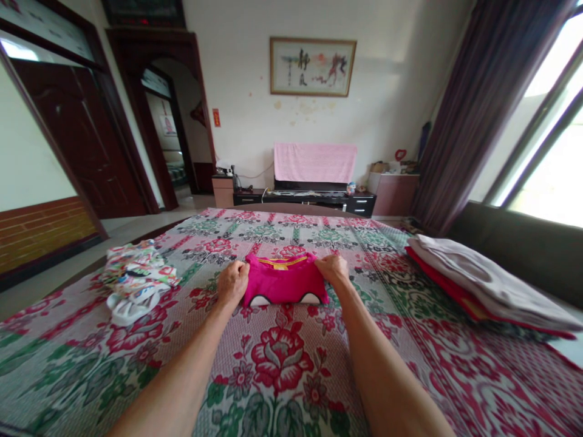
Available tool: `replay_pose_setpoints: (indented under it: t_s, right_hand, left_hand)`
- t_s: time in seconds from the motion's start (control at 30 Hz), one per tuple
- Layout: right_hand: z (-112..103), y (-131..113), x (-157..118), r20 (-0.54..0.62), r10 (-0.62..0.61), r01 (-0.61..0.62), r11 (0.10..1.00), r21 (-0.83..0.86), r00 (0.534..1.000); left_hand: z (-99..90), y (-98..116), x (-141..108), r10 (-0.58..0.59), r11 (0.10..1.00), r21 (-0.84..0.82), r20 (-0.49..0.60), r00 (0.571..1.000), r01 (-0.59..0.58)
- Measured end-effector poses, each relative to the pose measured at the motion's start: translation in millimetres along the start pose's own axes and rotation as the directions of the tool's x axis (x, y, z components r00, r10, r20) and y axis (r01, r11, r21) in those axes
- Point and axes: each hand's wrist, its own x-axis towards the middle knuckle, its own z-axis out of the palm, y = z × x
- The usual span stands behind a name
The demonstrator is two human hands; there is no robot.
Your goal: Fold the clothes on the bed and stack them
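Note:
A bright pink shirt (285, 282) lies folded into a small rectangle in the middle of the flowered cloth (282, 358). Its neckline, with a yellow inner band and label, faces away from me, and two white shapes edged in black show along its near edge. My left hand (234, 283) is closed on the shirt's upper left corner. At the upper right corner my right hand (333, 267) grips the fabric, fingers curled over it. The fingertips of both hands are partly hidden.
A crumpled, colourful patterned garment with white parts (136, 276) lies at the left. Folded clothes (483, 282), pale on top with red below, are stacked at the right. Beyond the table stands a low black cabinet (303, 200) with a pink cloth (315, 162) above it.

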Motion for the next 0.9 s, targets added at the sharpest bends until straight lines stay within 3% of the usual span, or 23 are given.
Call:
replay_pose_setpoints:
  t_s: [0.3,0.4,0.47,0.53,0.63,0.7,0.77,0.9]
  right_hand:
    - [-2,2,-4,-0.006,0.034,-0.035,0.999,-0.038,0.999]
    - [3,-6,-7,-0.127,-0.044,0.044,0.999,-0.006,0.991]
    - [9,-17,-12,-0.235,-0.179,0.191,0.981,0.029,0.956]
    - [18,-32,-19,-0.257,-0.369,0.397,0.915,0.066,0.893]
    - [35,-48,-32,-0.193,-0.658,0.683,0.722,0.110,0.728]
    - [46,-50,-38,-0.127,-0.753,0.764,0.638,0.096,0.645]
    - [54,-47,-41,-0.078,-0.768,0.772,0.633,0.061,0.636]
    - [63,-39,-40,-0.056,-0.738,0.740,0.670,0.056,0.672]
  left_hand:
    - [2.2,0,-1,0.003,0.999,0.032,0.049,0.999,-0.004]
    - [4.1,-3,0,0.004,1.000,-0.004,-0.021,1.000,-0.004]
    - [5.1,-4,2,0.020,0.999,-0.046,-0.085,0.996,-0.024]
    - [6.5,-5,4,0.090,0.990,-0.092,-0.138,0.986,-0.103]
    - [10.0,-6,5,0.255,0.955,-0.124,-0.122,0.959,-0.270]
    - [12.5,-6,3,0.313,0.945,-0.091,-0.036,0.949,-0.315]
    - [13.8,-5,0,0.305,0.952,-0.014,0.054,0.951,-0.305]
    - [11.7,-3,-6,0.230,0.967,0.082,0.140,0.963,-0.242]
